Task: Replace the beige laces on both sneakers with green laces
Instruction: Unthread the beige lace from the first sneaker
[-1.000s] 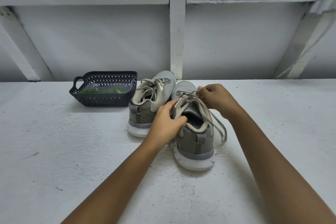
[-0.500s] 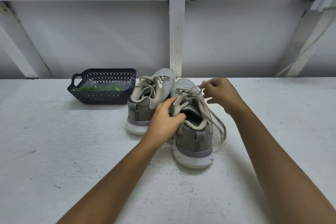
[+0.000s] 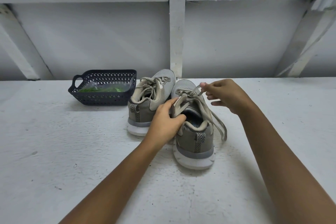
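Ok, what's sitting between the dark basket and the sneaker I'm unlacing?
In the head view, the second sneaker, laced in beige, stands between the basket and the sneaker your left hand grips while your right hand pinches its lace.

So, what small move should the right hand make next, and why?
Probably pull the beige lace out of its front eyelets: the right hand pinches it there, and the left hand grips the still-laced sneaker.

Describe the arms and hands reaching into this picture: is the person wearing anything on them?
Nothing is worn that shows here. The left hand and the right hand are bare, with no gloves, rings or wristbands in view. The left forearm and right forearm are uncovered down to the picture's edge, so no sleeve appears.
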Action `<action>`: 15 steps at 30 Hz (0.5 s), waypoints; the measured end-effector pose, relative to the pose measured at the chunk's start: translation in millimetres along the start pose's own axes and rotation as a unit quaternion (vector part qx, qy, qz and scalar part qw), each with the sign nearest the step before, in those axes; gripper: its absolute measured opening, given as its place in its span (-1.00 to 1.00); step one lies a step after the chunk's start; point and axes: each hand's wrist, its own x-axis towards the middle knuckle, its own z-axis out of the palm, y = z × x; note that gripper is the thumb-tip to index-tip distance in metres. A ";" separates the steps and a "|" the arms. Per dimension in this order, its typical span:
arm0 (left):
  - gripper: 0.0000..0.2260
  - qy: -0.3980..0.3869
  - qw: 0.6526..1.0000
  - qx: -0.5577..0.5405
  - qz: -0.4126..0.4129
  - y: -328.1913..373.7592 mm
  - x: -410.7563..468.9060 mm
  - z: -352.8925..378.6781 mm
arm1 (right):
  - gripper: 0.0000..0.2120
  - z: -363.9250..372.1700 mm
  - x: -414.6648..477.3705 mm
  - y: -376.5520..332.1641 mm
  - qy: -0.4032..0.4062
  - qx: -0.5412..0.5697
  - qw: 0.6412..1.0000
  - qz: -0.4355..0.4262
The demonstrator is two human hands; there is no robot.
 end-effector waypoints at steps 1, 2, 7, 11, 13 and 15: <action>-0.50 -0.001 1.000 -0.001 0.000 -0.3 0.1 0.0 | -0.78 1.6 -1.4 -0.2 -0.025 -0.025 0.999 0.004; -0.50 -0.002 1.000 -0.004 0.000 -0.5 0.4 0.1 | -0.80 2.9 -2.0 -0.3 -0.039 -0.040 0.998 0.004; -0.50 -0.005 1.000 -0.008 -0.002 -1.4 0.9 -0.1 | -0.84 -0.3 2.4 -2.2 0.055 0.018 0.998 -0.023; -0.50 -0.003 1.000 -0.011 -0.003 -2.1 1.0 0.1 | -0.80 -3.1 3.9 -0.4 0.080 0.076 0.994 -0.006; -0.51 -0.002 1.000 -0.010 -0.002 -2.4 1.0 0.1 | -0.79 -1.8 1.6 0.0 0.011 0.028 0.999 0.008; -0.51 -0.002 1.000 -0.011 0.000 -3.1 1.2 0.1 | -0.85 -0.3 -0.8 0.0 -0.043 -0.026 0.999 0.015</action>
